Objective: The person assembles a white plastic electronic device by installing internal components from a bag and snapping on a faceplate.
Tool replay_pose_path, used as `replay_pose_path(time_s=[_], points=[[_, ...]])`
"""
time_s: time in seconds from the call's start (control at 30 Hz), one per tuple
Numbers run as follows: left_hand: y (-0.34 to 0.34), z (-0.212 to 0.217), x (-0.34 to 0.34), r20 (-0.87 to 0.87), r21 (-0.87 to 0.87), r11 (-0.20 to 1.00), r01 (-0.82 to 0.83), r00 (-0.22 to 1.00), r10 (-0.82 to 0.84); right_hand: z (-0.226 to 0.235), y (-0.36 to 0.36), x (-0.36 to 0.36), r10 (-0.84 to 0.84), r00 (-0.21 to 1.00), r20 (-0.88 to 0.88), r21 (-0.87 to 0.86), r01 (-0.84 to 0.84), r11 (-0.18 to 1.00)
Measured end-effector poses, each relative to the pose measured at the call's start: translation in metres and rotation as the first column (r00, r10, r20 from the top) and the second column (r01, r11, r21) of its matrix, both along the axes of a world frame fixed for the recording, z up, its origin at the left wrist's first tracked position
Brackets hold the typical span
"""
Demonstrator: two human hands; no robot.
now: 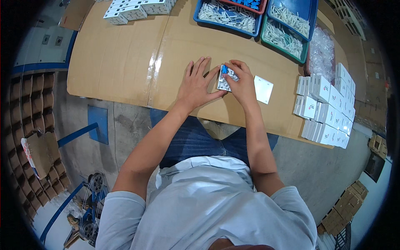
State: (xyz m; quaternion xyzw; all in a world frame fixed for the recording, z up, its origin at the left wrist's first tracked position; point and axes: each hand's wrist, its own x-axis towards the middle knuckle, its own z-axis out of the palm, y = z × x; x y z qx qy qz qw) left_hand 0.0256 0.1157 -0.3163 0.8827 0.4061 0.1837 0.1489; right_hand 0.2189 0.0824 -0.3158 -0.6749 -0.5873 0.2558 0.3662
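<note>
A small white open box (222,86) lies on the cardboard-covered table, packed with white plastic pieces. At its far end sits a small blue plastic piece (224,69). My left hand (196,86) rests on the table with fingers spread, its thumb and index finger against the box's left and near sides. Over the box, my right hand (242,82) is closed, thumb and index finger bent round the blue piece; its fingers partly hide the contents. Just right of that hand lies a flat white box lid (263,89).
Blue (236,28) and green (266,41) trays of white pieces stand at the back, with a red tray of blue pieces (248,3). Clear plastic packets (321,52) fill a bin. White boxes are stacked at right (329,108) and back left (132,11).
</note>
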Motion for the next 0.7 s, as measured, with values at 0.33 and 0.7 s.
replay_pose_path(time_s=[0.33,0.7], points=[[0.0,0.001,-0.001,-0.015,-0.017,1.0,0.001,1.0,-0.001,0.006,-0.013,-0.004,0.046,0.962,0.269,0.106,-0.077,0.991],[0.002,-0.001,-0.002,-0.091,0.018,1.0,0.009,0.996,-0.007,0.017,-0.03,-0.028,0.041,0.816,0.577,0.014,-0.06,0.998]])
